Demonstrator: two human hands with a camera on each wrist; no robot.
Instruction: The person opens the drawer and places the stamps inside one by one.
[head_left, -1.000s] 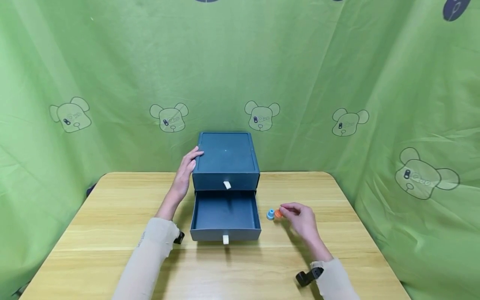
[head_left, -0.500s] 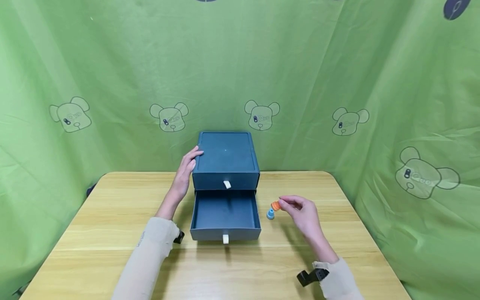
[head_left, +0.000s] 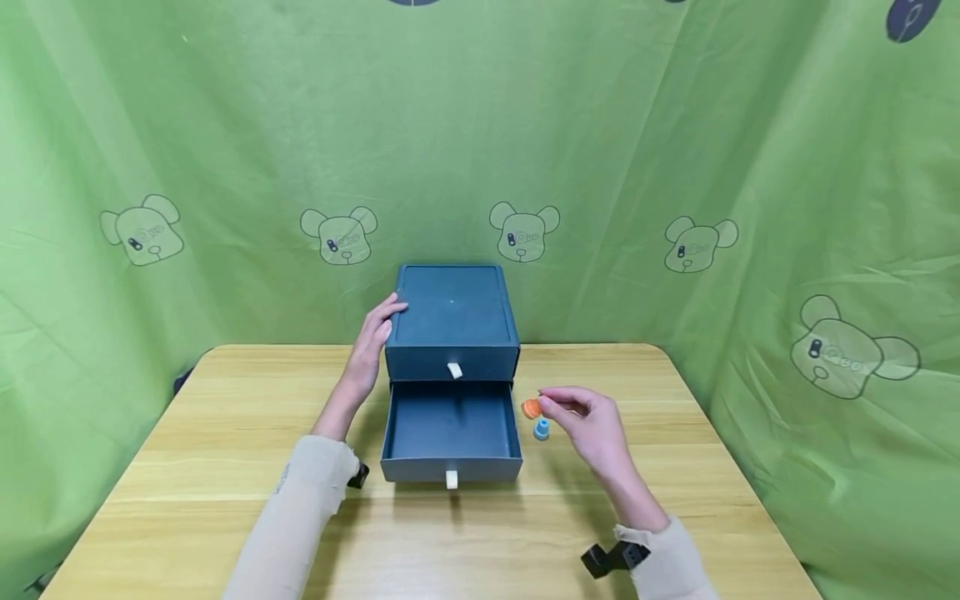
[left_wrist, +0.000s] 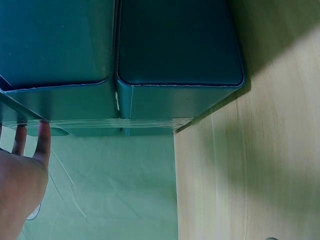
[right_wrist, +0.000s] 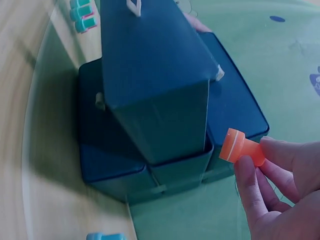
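Your left hand, fingers mostly straight, rests on the left edge of the box. Mind the side wall of the pulled-out drawer. Just right of it, the orange peg hangs pinched in your right hand. It looks light, hard and maybe slippery, so hold its thin end. The blue peg stands near; more surface lies rightward.

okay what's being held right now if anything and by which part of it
The right hand pinches an orange piece by its narrower stem, with the wide end pointing outward. The left hand only rests against the drawer unit.
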